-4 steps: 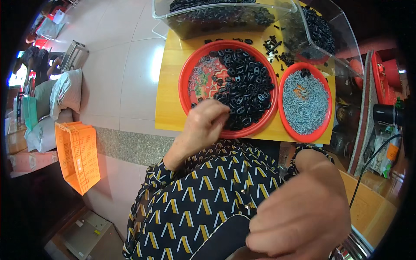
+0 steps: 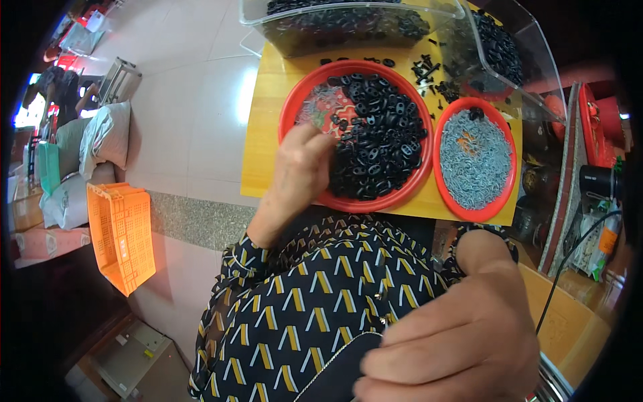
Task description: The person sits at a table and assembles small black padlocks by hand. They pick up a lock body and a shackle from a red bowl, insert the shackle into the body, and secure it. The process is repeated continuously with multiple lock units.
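Observation:
My left hand (image 2: 298, 164) is over the lower left rim of a round red tray (image 2: 288, 110), fingers curled and pinched. Whatever lies between its fingertips is hidden. Black oval plastic pieces with two holes (image 2: 385, 144) are heaped in that tray. Small pale metal pieces (image 2: 318, 104) lie on its patterned left side. Close to the camera, my right hand (image 2: 462, 335) hangs before my patterned shirt, its fingers bent together and their tips out of sight. An oval red tray (image 2: 437, 157) to the right holds many small silvery metal pieces (image 2: 472, 164).
Clear plastic bins (image 2: 348, 33) of black parts stand at the back of the yellow table (image 2: 258, 147). Loose black screw-like pieces (image 2: 423, 70) lie beside them. An orange crate (image 2: 124, 234) and stuffed sacks (image 2: 107, 141) sit on the left. Another person (image 2: 63, 94) is far left.
My left hand has moved away from me and slightly left, up along the round tray's rim. My right hand has shifted a little left and nearer to me.

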Demonstrator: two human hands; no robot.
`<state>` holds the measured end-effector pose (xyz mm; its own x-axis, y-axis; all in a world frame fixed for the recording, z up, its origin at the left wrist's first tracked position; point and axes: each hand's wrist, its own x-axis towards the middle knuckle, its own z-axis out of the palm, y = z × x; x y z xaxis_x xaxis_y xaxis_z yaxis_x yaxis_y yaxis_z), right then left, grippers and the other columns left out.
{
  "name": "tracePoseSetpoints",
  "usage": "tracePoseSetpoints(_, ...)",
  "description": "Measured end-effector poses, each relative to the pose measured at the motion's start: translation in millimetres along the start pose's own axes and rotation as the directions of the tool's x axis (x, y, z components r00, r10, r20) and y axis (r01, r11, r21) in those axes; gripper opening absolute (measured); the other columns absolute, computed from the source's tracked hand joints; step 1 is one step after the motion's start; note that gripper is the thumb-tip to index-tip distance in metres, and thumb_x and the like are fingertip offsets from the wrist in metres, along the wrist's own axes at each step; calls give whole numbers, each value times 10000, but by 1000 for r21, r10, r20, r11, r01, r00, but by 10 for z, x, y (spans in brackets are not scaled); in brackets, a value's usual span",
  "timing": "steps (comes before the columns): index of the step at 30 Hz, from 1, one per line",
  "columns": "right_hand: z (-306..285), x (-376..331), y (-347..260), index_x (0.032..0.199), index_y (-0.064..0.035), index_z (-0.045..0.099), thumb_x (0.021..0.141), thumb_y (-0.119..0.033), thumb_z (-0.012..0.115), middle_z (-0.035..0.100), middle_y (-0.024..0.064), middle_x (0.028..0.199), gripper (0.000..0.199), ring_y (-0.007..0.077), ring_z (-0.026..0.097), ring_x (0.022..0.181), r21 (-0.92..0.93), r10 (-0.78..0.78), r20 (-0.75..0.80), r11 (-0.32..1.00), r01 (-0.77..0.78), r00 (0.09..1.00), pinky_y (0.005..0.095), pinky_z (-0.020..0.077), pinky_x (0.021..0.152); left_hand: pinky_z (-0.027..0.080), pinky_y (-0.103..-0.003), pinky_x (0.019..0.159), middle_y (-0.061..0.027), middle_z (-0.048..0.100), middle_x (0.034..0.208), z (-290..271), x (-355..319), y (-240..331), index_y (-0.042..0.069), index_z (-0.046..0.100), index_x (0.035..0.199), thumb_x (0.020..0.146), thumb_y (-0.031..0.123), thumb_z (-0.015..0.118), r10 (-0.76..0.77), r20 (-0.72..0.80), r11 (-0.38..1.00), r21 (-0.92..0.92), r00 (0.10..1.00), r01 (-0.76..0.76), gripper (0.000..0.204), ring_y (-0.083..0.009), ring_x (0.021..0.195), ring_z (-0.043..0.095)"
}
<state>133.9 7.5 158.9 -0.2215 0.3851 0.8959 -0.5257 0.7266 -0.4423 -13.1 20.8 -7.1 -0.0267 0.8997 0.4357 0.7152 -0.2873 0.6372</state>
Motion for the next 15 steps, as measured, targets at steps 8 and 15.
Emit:
tracePoseSetpoints(8, -558, 55, 358, 841, -36, 616, 627, 11, 571, 603, 94, 769, 223, 201, 583, 643, -683, 564, 414, 711, -166, 714, 304, 470, 569, 437, -380, 635, -143, 530, 684, 135, 169, -237, 13, 551, 636, 620, 31, 568, -61, 168, 952, 307, 984, 6, 29, -307, 687, 533)
tracePoseSetpoints(15, -705, -846, 1225, 674, -8, 546, 678, -27, 528, 514, 114, 687, 26, 273, 506, 711, -870, 596, 207, 476, -133, 776, 358, 419, 639, 432, -383, 634, -145, 528, 743, 132, 246, -192, -1, 531, 731, 580, 1, 560, -33, 269, 901, 424, 963, -88, 154, -306, 721, 526)
